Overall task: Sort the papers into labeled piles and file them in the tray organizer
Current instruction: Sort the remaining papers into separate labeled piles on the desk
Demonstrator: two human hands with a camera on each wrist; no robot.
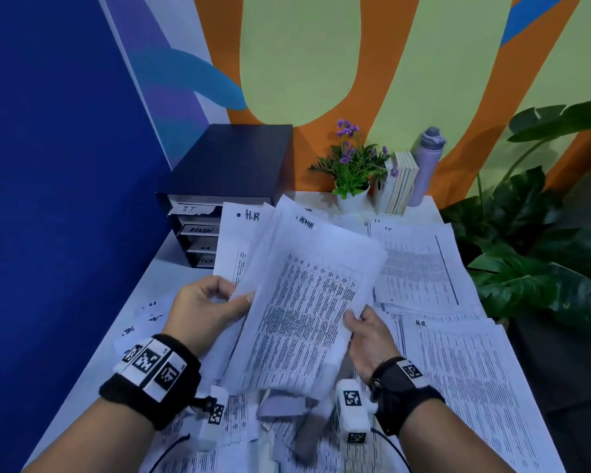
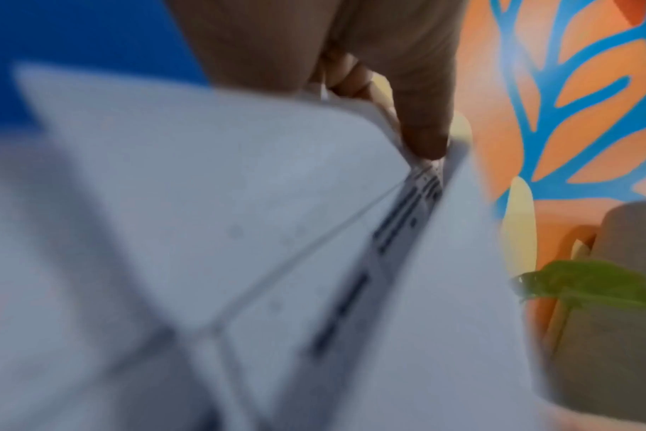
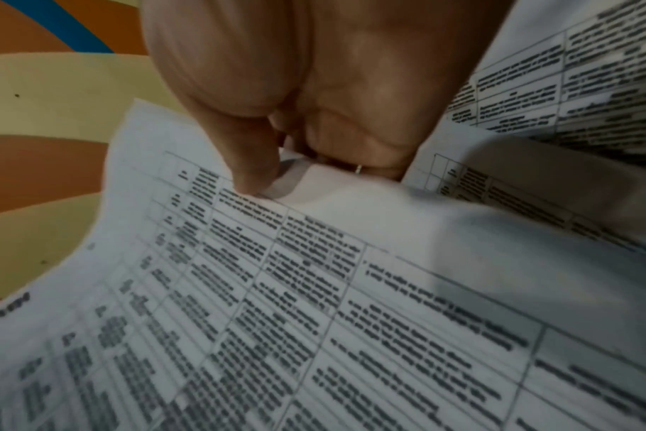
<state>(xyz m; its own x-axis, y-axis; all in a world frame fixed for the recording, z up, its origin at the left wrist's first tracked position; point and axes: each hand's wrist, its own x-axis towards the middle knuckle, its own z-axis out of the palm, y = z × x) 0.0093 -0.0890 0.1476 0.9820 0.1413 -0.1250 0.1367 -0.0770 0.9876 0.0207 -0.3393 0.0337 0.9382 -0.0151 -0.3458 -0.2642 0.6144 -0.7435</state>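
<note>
I hold a fanned stack of printed papers (image 1: pixel 304 302) above the table. The top sheet (image 3: pixel 314 306) is marked ADMIN, and a sheet marked H.R (image 1: pixel 239 233) sticks out behind it on the left. My left hand (image 1: pixel 215 305) grips the stack's left edge, thumb on top, and the left wrist view shows that thumb pressed on the sheets (image 2: pixel 240 233). My right hand (image 1: pixel 362 322) pinches the right edge of the top sheet. The dark tray organizer (image 1: pixel 226 172) stands at the back left, its slots labeled IT, ADMIN and two more.
More printed sheets (image 1: pixel 423 268) cover the white table (image 1: pixel 171 268), one pile marked IT at the back right, one marked H.R. (image 1: pixel 464 387) in front of it. Small paper labels lie at the left. A flower pot (image 1: pixel 352 196), books, a bottle and a large plant (image 1: pixel 543 254) stand at the back and right.
</note>
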